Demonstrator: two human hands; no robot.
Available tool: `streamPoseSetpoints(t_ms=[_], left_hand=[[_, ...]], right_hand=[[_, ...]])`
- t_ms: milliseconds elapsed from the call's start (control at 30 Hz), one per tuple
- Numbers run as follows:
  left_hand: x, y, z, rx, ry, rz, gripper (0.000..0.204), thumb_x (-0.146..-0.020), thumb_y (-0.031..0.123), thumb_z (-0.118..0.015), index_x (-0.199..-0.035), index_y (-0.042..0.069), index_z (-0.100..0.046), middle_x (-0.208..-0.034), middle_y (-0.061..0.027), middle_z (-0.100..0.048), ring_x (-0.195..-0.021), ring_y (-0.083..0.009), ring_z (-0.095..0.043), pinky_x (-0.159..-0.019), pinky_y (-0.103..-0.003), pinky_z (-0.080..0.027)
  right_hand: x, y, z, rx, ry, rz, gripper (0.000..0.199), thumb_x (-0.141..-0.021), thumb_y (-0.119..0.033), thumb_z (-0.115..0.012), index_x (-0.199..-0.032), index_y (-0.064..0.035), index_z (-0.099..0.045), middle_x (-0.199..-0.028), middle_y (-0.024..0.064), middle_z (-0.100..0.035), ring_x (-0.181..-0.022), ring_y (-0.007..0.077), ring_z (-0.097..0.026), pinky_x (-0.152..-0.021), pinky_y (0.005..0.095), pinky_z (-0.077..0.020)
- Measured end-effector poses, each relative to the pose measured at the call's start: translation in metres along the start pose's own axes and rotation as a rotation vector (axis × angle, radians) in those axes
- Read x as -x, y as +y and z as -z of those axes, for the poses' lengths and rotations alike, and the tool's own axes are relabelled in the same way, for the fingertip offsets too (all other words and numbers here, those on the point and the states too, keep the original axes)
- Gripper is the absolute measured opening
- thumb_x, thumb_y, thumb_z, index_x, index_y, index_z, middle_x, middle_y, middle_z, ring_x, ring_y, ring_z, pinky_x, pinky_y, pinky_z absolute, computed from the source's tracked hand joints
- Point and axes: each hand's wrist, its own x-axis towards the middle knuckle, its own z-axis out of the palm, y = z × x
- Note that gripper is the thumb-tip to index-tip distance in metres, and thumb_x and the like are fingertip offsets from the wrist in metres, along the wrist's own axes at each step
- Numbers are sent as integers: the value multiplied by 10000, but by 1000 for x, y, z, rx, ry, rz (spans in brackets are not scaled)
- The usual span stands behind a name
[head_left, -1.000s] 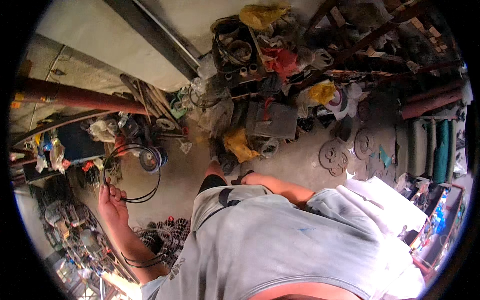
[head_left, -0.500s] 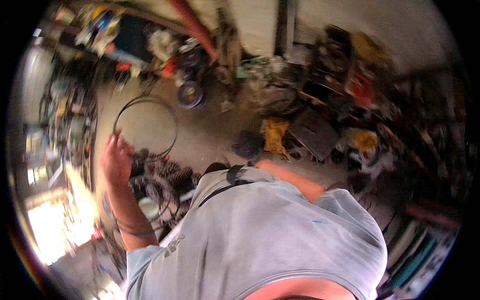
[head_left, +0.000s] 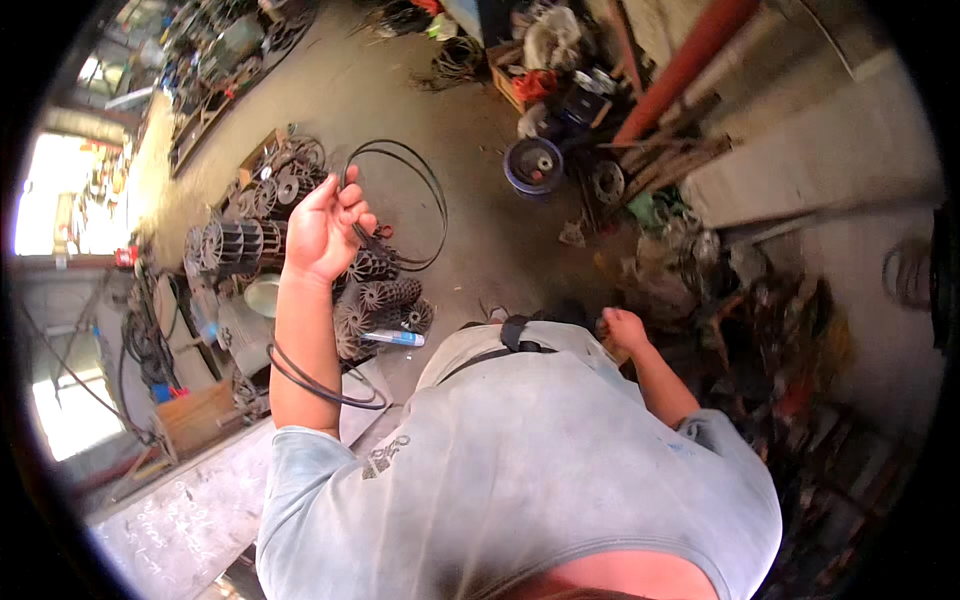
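Observation:
My left hand point(head_left: 332, 225) is raised with its fingers closed around a set of thin black loops point(head_left: 440, 190). These hang in a wide circle beside the hand; whether they are belts, cord or wire I cannot tell. More dark loops point(head_left: 330, 395) ring my left forearm below the elbow bend. On the floor beneath that arm lie dark finned rotors point(head_left: 375, 295), with a blue-and-white tube point(head_left: 395, 338) close by. My right hand point(head_left: 623, 330) hangs low by my right hip, its fingers curled; what is in it, if anything, is hidden.
A round blue-rimmed wheel or drum point(head_left: 533, 165) stands on the floor ahead. Behind it leans a red post point(head_left: 685, 60). Blurred scrap point(head_left: 770, 340) fills the right side. A pale, marked board or bench top point(head_left: 190, 520) lies at lower left, with hanging cables point(head_left: 145, 335) above.
The whole view has swung to the left, bringing the rotors and floor nearer the middle. My right hand has come into sight beside my hip. My left hand still grips the loops.

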Motion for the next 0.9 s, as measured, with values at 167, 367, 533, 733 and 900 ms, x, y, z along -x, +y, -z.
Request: streamPoseSetpoints(t_ms=[167, 367, 533, 733, 900], left_hand=[[-72, 106, 97, 344, 75, -22, 239, -1127, 228, -457, -1217, 47, -585, -815, 33, -480, -662, -115, -430, -727, -310, -472], [-199, 236, 208, 186, 187, -154, 233, -1118, 193, -466, -1104, 35, -637, -1084, -56, -699, -968, -203, -706, -934, -409, -589], [-345, 374, 266, 278, 259, -233, 263, -1131, 160, -375, -1186, 10, -584, -1280, -145, -678, -1211, -282, -668, -1067, -453, -542], [-467, 555, 330, 309, 315, -321, 265, -1129, 158, -373, -1208, 18, -584, -1233, -127, -707, -1161, -277, -686, -1044, -448, -549], [-572, 725, 386, 375, 196, -437, 250, -1124, 151, -377, -1203, 31, -581, -1206, -118, -709, -1122, -276, -697, -1025, -458, -558]], right_hand=[[-75, 17, 1, 22, 374, -202, 537, -1080, -429, -450, -956, 32, -696, -836, 241, -693, -790, 379, -703, -745, 514, -555], [-182, -141, 0, -397, 355, -372, 371, -1064, -302, -467, -1033, 0, -680, -762, 166, -628, -695, 339, -645, -572, 479, -524], [-389, -341, 31, -687, 524, -39, 292, -1051, -281, -544, -1142, -10, -602, -750, 88, -593, -561, 210, -524, -474, 379, -437], [-598, -864, -117, -105, -82, 471, 537, -1002, -248, -673, -1440, 37, -546, -1381, 144, -650, -1278, 248, -610, -1073, 364, -466], [-507, -1241, -277, 246, -756, 954, 514, -948, -323, -771, -1347, -26, -642, -1261, 151, -708, -1165, 224, -673, -1011, 383, -536]])
